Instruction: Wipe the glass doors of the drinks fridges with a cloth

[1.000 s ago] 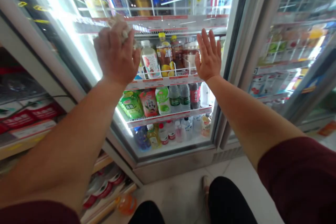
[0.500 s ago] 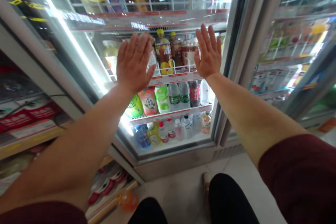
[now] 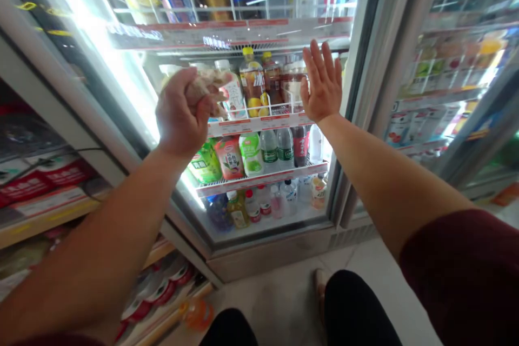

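Note:
My left hand (image 3: 180,111) is closed around a crumpled pale cloth (image 3: 205,89), held at the left part of a glass cooler door. My right hand (image 3: 323,84) lies flat with its fingers stretched up, palm toward the glass near the right door frame (image 3: 367,92). It holds nothing. Behind the glass, between the hands, stand yellow-capped bottles of brown drink (image 3: 253,81). Below them a shelf carries a green bottle (image 3: 208,162), a red-labelled bottle (image 3: 230,157) and clear bottles (image 3: 285,146).
To the right is another glass-fronted cooler (image 3: 446,65) with drinks. Racks of packaged goods (image 3: 48,178) stand at the left. An orange bottle (image 3: 197,313) is low near the floor (image 3: 275,292). My knees and a shoe (image 3: 320,294) show below.
My left hand has moved left and slightly down and turned, so the cloth, mostly hidden behind it before, now shows. My right hand has stayed nearly in place.

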Tool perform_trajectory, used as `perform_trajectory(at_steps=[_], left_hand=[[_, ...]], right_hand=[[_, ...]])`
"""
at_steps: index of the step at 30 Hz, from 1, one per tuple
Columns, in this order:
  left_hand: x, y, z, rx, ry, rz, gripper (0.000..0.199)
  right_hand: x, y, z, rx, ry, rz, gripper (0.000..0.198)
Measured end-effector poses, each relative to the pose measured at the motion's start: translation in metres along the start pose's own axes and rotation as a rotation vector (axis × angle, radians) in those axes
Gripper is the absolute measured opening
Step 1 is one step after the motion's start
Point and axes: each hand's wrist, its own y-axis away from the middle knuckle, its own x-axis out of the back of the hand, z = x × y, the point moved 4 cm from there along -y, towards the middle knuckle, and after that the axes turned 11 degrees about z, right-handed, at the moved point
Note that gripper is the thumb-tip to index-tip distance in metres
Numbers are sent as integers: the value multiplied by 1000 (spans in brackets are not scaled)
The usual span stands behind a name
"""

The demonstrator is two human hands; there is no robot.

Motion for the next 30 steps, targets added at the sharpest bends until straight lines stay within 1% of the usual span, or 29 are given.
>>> perform_trajectory(at_steps=[1, 3, 5, 8, 12, 14, 15, 16, 19, 20, 23, 27, 28, 30], left_hand=[[-2, 1, 2, -17, -39, 16, 53], [-4, 1, 3, -80, -118, 68, 48], [-6, -2, -1, -123, -104, 106, 38], [-3, -9, -10, -162, -39, 203, 26], [7, -19, -14, -66, -6, 326, 18], [12, -24, -9, -24, 37, 386, 23], [13, -26, -6, -16, 50, 385, 26], [13, -28, -3, -15, 48, 356, 28], [6, -29, -1, -1, -53, 154, 28], [4, -26, -1, 12, -93, 107, 27], [0, -10, -2, 49, -166, 46, 35], [-8, 13, 4, -1, -183, -126, 61], [-9, 14, 4, -25, -183, -157, 63], [-6, 10, 0, -45, -200, -176, 60]], right_hand=[[1, 0, 0, 1, 3, -4, 65], [2, 0, -1, 2, -1, -11, 65], [3, -1, -2, 7, -13, -17, 66], [2, -1, -1, 12, -23, -18, 67], [0, 0, 0, 16, -12, -2, 66], [0, 0, 1, 18, 8, -7, 65], [0, 0, 1, 18, 21, -13, 66], [-1, 0, 1, 18, 32, -18, 66], [-2, 1, 2, 15, 26, -18, 67], [-2, 1, 3, 9, 13, -6, 67], [-1, 0, 2, -2, -26, 19, 67], [3, 0, -1, -13, -32, -21, 68], [4, 0, -1, -16, -25, -23, 69], [5, -1, -2, -8, -9, -11, 69]])
